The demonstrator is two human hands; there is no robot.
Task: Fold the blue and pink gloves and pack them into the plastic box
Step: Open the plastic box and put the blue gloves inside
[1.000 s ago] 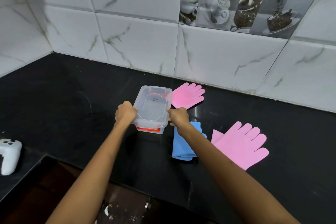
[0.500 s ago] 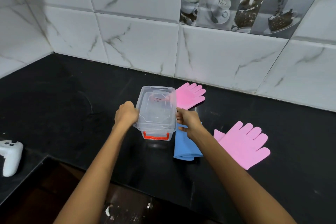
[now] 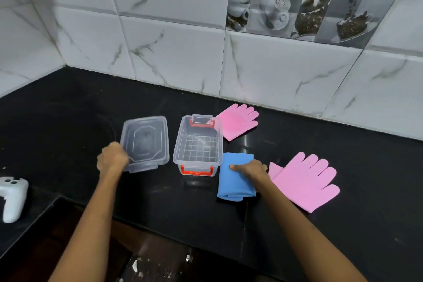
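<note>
— Gloves: how many?
— Two flat pink rubbery gloves (image 3: 238,121) (image 3: 305,181), at one and four o'clock of the clear, empty plastic box (image 3: 198,144); one folded blue glove (image 3: 235,178) under the right hand (image 3: 250,168), fingers flat.
— Lid?
— One clear plastic lid (image 3: 145,142), gripped by the left hand (image 3: 112,159).

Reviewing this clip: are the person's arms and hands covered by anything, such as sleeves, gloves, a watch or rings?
No. The left hand and right hand are bare, with no gloves, rings or watch visible. Both forearms are uncovered up to the frame edge; no sleeve shows.

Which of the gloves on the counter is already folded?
The blue glove, under the right hand beside the plastic box. Both pink gloves lie flat, fingers spread.
</note>
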